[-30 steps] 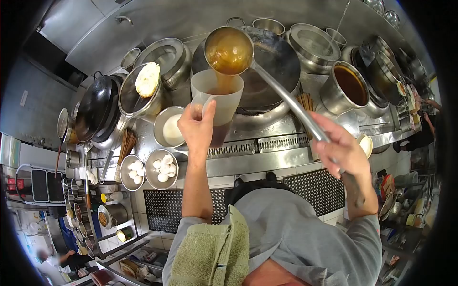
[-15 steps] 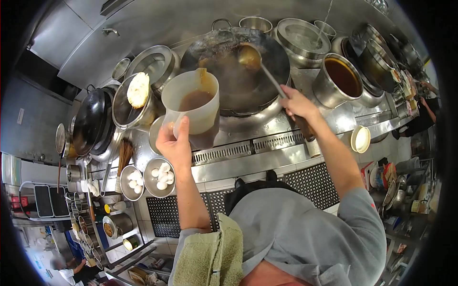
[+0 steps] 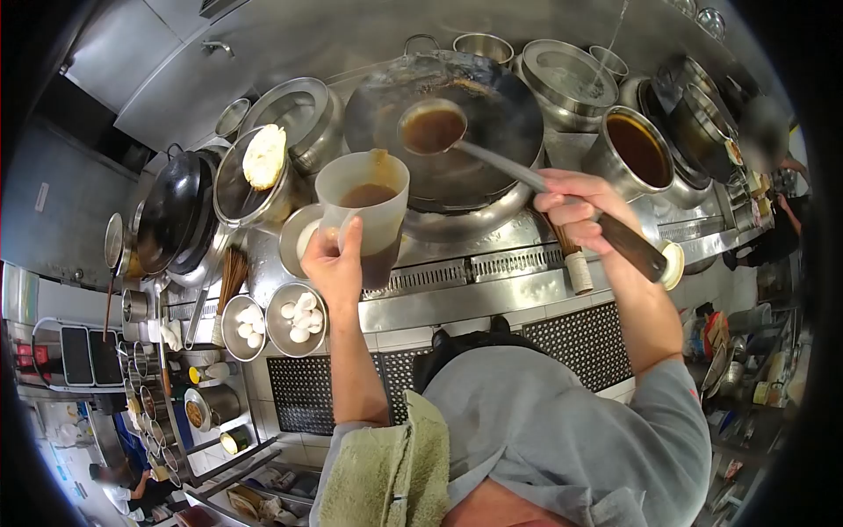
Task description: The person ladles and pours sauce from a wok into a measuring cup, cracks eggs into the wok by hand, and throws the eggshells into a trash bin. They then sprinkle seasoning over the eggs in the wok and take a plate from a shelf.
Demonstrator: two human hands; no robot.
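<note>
R grip [image 3: 584,209] was wrapped round 1 metal ladle [image 3: 502,163] w/ brown liquid [image 3: 433,131] in its bowl. The bowl lay at 10 o'clock from that grip, above the wok [image 3: 500,101]; the handle end pointed to 4. L grip [image 3: 334,263] was closed on the handle of 1 translucent jug [image 3: 379,224], approx. upright, mouth toward 12. The jug, nearer L grip, sat at 8 o'clock from the ladle's bowl.

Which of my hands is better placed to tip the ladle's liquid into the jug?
Probably the right hand: it holds the ladle, whose bowl carries brown liquid over the wok, near the jug. The left hand is busy holding the jug.
</note>
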